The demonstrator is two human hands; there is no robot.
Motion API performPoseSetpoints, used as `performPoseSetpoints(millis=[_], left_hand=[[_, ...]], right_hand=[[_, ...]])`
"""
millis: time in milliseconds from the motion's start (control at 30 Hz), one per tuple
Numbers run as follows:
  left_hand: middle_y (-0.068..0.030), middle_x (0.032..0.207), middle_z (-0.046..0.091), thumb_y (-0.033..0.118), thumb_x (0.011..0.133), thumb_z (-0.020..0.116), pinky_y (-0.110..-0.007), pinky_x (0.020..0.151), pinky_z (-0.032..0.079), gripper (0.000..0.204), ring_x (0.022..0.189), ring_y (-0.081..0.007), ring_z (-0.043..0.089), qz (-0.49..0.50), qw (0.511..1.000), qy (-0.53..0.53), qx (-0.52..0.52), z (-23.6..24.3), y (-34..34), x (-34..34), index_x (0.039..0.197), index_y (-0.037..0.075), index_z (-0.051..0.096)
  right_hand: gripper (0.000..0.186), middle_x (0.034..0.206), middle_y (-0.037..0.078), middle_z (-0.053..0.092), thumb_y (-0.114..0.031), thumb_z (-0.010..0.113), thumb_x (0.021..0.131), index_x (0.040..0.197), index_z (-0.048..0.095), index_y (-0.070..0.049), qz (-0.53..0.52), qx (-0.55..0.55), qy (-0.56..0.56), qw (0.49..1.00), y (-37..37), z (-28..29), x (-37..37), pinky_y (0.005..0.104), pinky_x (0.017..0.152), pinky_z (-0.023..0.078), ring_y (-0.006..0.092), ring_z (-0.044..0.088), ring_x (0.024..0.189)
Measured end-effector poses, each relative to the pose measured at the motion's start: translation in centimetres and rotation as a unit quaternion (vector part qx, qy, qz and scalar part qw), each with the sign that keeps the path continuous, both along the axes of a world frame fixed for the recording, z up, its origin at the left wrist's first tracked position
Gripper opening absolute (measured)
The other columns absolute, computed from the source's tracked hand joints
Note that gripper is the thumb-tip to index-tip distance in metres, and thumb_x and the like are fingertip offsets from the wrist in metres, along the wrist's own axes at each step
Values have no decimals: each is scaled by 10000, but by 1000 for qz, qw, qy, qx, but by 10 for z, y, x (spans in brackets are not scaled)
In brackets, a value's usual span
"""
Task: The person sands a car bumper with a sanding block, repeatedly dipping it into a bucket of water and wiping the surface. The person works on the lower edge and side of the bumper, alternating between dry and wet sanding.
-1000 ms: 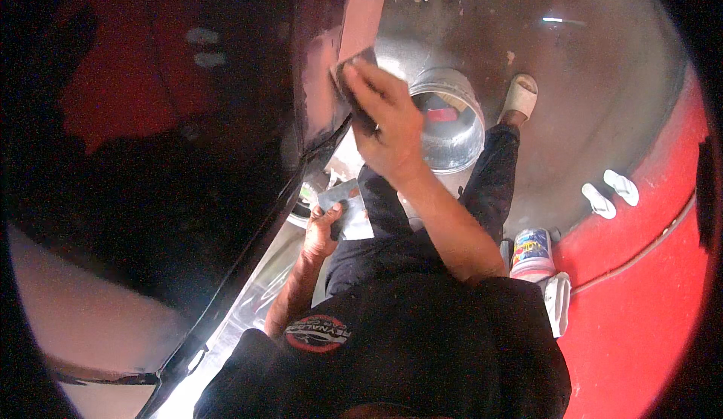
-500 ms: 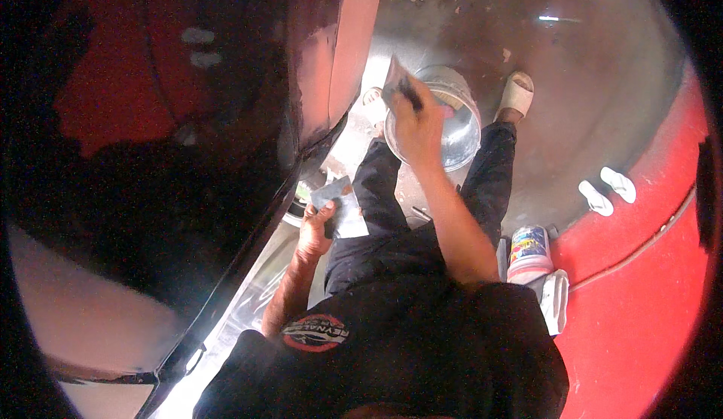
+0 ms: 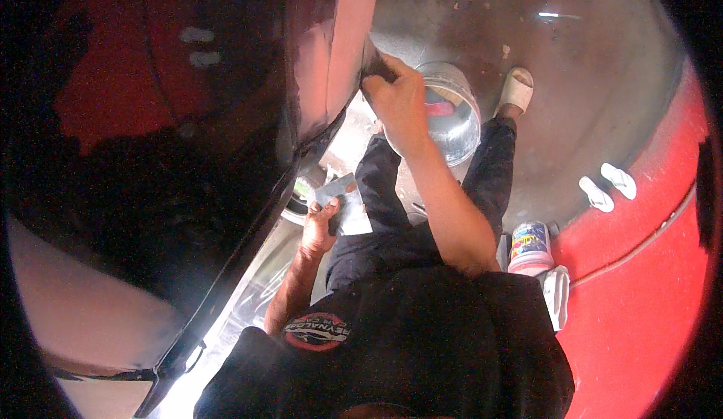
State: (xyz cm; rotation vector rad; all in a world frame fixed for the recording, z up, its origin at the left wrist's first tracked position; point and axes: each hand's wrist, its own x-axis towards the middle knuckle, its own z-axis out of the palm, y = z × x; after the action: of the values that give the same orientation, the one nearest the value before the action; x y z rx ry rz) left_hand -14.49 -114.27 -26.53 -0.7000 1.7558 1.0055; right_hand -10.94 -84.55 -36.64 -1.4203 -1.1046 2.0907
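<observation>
One left hand (image 3: 319,229): your grip holds a grey sheet (image 3: 350,210), centre.
Right hand (image 3: 401,104): yours grasps a dark piece (image 3: 373,62), upper middle.

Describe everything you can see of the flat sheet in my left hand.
The sheet looks thin and angular, grey along its top and nearly white below, with a reddish-brown mark near the upper right corner. It may be metal; I can't be sure. Your left hand grips its left side, thumb on top, beside the dark trousers.
</observation>
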Motion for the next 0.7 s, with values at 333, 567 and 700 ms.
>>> performPoseSetpoints(millis=[333, 567, 700], left_hand=[[-58, 1098, 682, 123, 908, 723, -370, 844, 551, 363, 983, -205, 658, 23, 1000, 1, 16, 2, 14, 0, 1239, 65, 588], [-44, 1097, 687, 157, 940, 668, -362, 854, 541, 293, 988, -199, 660, -9, 999, -6, 52, -2, 8, -1, 1220, 85, 623], [-30, 1075, 678, 169, 943, 666, -327, 808, 520, 285, 955, -163, 640, -25, 999, 0, 26, -1, 10, -1, 1215, 91, 627]], right_hand=[[566, 1066, 181, 665, 89, 625, 750, 1307, 644, -8, 4, 160, -9, 987, -39, 95, 15, 308, 838, 530, 246, 670, 949], [369, 1088, 210, 692, 23, 596, 859, 1220, 672, -5, -2, 55, -8, 998, -14, 51, 43, 349, 839, 527, 299, 696, 952], [375, 976, 221, 698, -67, 591, 894, 1256, 657, 2, -63, 78, -55, 993, 12, -24, 14, 375, 779, 528, 275, 681, 836]])
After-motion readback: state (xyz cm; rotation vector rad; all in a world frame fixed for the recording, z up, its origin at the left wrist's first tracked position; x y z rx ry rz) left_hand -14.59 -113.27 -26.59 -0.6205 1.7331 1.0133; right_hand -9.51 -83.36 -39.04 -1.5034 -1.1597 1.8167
